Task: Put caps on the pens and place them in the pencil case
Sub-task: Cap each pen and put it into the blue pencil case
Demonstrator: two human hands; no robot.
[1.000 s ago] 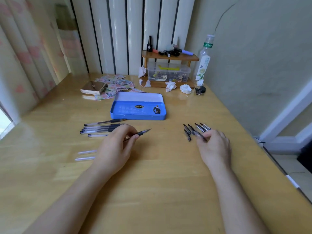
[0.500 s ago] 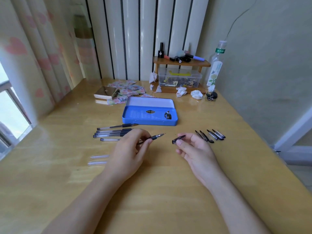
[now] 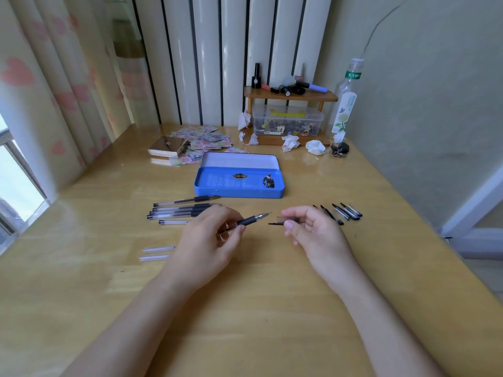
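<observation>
My left hand [image 3: 206, 240] grips an uncapped black gel pen [image 3: 251, 219], its tip pointing right. My right hand [image 3: 315, 235] pinches a pen cap [image 3: 283, 221] between thumb and fingers, its open end facing the pen tip a short gap away. Several uncapped pens [image 3: 179, 209] lie in a row to the left of my left hand. Several loose caps [image 3: 344, 212] lie on the table right of my right hand. The blue tin pencil case [image 3: 239, 183] lies open beyond both hands, with nothing visible inside.
Two clear tubes [image 3: 156, 253] lie at the left near my left wrist. At the back stand a small wooden shelf [image 3: 290, 95] with cosmetics, a clear box [image 3: 287, 122], a bottle [image 3: 345, 104], crumpled tissues [image 3: 315, 146], stickers [image 3: 206, 140] and a gold case [image 3: 167, 148].
My right hand picked a cap from the row at the right and brought it left toward the pen tip. My left hand lifted the pen slightly. The head view shifted.
</observation>
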